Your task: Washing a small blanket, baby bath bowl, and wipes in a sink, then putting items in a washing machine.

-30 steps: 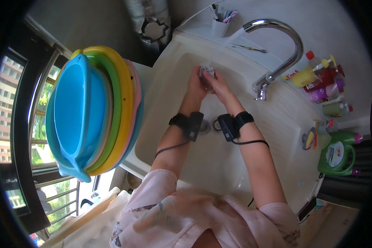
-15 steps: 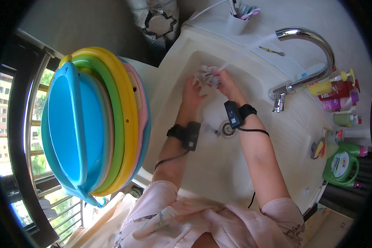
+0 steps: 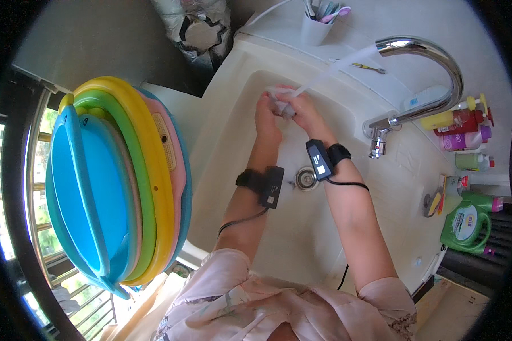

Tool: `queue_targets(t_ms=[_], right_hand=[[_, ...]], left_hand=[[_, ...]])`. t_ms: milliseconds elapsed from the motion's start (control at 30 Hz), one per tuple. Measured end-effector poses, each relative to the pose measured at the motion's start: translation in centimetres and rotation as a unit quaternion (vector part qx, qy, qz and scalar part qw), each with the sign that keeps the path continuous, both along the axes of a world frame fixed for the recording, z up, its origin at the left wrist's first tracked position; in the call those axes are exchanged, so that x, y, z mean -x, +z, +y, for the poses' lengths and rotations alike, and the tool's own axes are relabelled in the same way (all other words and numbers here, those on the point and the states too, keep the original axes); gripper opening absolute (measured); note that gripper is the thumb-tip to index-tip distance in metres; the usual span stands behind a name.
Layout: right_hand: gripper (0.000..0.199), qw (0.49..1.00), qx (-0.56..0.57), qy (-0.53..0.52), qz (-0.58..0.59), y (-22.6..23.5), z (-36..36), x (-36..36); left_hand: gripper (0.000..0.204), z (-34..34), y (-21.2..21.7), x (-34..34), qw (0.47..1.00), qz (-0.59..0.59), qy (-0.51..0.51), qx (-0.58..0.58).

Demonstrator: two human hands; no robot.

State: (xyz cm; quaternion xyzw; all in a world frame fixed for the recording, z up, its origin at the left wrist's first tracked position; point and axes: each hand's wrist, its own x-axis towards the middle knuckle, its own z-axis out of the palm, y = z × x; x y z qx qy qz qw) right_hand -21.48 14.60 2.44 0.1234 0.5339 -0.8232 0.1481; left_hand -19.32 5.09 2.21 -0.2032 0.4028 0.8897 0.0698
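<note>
Over a cream sink (image 3: 227, 142), my left hand (image 3: 265, 116) and my right hand (image 3: 304, 111) are pressed together around a small pale wet item (image 3: 279, 101), which looks like a crumpled cloth. A stream of water (image 3: 335, 68) runs from the curved chrome tap (image 3: 432, 62) onto it. Most of the item is hidden by my fingers. Each wrist carries a black band with a cabled device. The drain (image 3: 306, 178) lies just below my hands.
A stack of tilted plastic basins (image 3: 114, 182), blue, green, yellow and pink, stands left of the sink. A cup with brushes (image 3: 317, 23) sits at the back. Bottles (image 3: 460, 128) and a green detergent jug (image 3: 466, 224) line the right counter. A railing is at far left.
My hands have stayed together under the running water, rubbing the item. The view has shifted so the sink and tap sit slightly lower and more to the right.
</note>
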Motion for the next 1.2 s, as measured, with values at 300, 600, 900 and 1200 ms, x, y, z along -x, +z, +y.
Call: queue_targets(t_ms=[300,600,900,1200], right_hand=[[0.017,0.751,-0.552,0.117,0.343,-1.1,3.8,-0.3],[0.012,0.606,-0.748,0.101,0.252,-0.3,8.1,-4.6],[0.028,0.996,-0.054,-0.055,0.045,0.3,1.3,0.2],[0.026,0.994,0.004,-0.029,0.101,0.5,-0.1,-0.1]], left_hand=[[0.039,-1.1,-2.6,-0.1,0.991,-0.117,-0.032,-0.055],[0.034,0.5,-2.8,0.6,0.989,-0.101,-0.057,-0.088],[0.036,-0.1,-1.8,1.2,0.987,-0.048,-0.114,-0.102],[0.032,-0.2,-2.4,2.8,0.968,-0.049,-0.128,-0.211]])
